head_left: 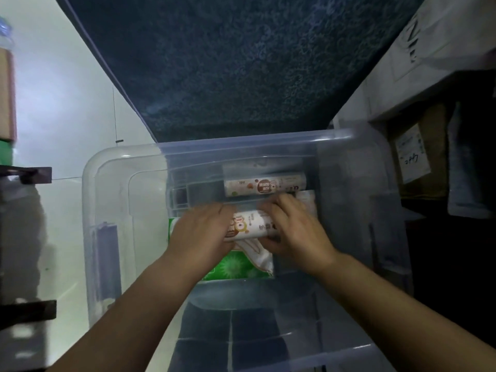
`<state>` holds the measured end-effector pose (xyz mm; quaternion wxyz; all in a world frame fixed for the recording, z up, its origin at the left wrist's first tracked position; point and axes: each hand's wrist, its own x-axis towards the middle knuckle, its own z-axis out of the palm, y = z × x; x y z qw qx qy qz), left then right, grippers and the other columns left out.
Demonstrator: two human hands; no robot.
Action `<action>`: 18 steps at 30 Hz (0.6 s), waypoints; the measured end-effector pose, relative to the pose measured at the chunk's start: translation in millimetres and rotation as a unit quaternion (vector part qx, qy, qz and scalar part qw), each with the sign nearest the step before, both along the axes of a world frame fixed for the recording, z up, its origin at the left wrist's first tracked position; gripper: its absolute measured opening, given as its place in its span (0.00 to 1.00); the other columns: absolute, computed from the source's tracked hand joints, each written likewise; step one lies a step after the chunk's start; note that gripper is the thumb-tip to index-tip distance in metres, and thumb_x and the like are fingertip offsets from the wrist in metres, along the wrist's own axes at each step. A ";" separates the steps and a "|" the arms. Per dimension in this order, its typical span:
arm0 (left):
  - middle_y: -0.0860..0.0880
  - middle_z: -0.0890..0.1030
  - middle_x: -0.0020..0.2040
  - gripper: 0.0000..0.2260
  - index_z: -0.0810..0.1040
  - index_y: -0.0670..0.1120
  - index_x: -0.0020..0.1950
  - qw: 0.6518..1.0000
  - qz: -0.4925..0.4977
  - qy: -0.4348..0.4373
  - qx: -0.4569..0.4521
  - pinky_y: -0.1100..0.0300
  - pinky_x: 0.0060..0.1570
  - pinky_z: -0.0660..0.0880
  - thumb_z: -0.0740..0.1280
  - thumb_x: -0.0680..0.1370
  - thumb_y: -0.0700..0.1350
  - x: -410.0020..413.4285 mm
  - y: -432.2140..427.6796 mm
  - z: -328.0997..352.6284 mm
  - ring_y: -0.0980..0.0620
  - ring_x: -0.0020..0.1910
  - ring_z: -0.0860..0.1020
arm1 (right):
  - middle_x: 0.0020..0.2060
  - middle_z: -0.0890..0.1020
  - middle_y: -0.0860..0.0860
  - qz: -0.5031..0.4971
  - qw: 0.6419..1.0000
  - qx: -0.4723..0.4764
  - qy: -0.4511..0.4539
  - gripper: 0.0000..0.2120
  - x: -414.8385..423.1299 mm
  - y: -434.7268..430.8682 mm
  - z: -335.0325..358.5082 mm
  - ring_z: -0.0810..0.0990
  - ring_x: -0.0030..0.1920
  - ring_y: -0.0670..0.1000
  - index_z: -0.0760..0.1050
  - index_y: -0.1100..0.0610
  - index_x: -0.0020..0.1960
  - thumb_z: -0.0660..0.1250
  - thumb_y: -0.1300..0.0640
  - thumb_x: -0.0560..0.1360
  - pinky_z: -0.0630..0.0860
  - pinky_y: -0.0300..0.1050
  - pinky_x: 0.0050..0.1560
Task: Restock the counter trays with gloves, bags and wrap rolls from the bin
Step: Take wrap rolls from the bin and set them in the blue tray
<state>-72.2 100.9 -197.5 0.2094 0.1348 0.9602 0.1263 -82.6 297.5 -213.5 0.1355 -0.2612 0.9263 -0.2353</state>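
Observation:
A clear plastic bin (107,167) stands on the floor below me. Both my hands reach into it. My left hand (200,232) grips the left end of a white wrap roll (252,225) with a brown and orange label, and my right hand (294,228) grips its right end. A second, similar wrap roll (264,185) lies further back in the bin. Under the held roll lies a green pack (236,267) with a white glove-like item (257,255) on it. A white packet (306,201) shows behind my right hand.
A dark blue textured mat (241,71) covers the floor beyond the bin. Cardboard boxes (418,154) with labels stand in a dark shelf at right. Pale floor tiles (67,108) and dark brackets (29,174) lie to the left.

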 end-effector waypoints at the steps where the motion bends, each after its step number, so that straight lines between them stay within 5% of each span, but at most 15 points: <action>1: 0.48 0.82 0.47 0.21 0.78 0.49 0.53 0.999 0.035 -0.008 -0.013 0.58 0.36 0.69 0.75 0.62 0.49 0.1 -2.4 -1.2 0.44 0.44 0.80 | 0.52 0.78 0.59 -0.003 1.000 0.020 0.006 0.28 -3.4 -2.9 -4.8 0.77 0.51 0.58 0.74 0.62 0.59 0.76 0.56 0.62 0.74 0.50 0.49; 7: 0.50 0.79 0.49 0.19 0.72 0.51 0.55 0.984 0.151 -0.029 -0.091 0.59 0.34 0.65 0.70 0.67 0.53 12.7 -29.7 -16.0 0.48 0.45 0.78 | 0.58 0.77 0.63 -0.148 0.982 0.120 -0.014 0.21 -33.0 -13.7 -63.8 0.75 0.58 0.64 0.72 0.65 0.62 0.66 0.68 0.69 0.71 0.53 0.60; 9: 0.51 0.80 0.49 0.19 0.72 0.52 0.56 0.981 0.173 -0.036 -0.078 0.60 0.33 0.66 0.70 0.68 0.53 19.0 -37.3 -17.8 0.49 0.44 0.78 | 0.59 0.76 0.62 -0.130 0.972 0.196 -0.003 0.23 -34.8 -18.4 -81.2 0.74 0.59 0.62 0.71 0.63 0.64 0.65 0.66 0.69 0.70 0.52 0.60; 13: 0.52 0.79 0.47 0.19 0.71 0.53 0.55 0.981 0.187 -0.033 -0.049 0.61 0.30 0.64 0.71 0.67 0.55 27.5 -40.6 -12.8 0.51 0.42 0.77 | 0.45 0.80 0.59 -0.083 0.948 0.298 0.079 0.17 -34.7 -23.1 -88.6 0.78 0.42 0.60 0.79 0.58 0.52 0.70 0.59 0.63 0.75 0.49 0.43; 18: 0.52 0.79 0.45 0.18 0.73 0.52 0.53 0.973 0.229 -0.012 0.003 0.66 0.25 0.56 0.72 0.67 0.55 29.0 -41.0 10.4 0.56 0.37 0.69 | 0.41 0.81 0.57 -0.039 0.964 0.245 0.095 0.17 -32.2 -17.5 -65.4 0.80 0.41 0.59 0.79 0.59 0.48 0.76 0.57 0.60 0.75 0.52 0.51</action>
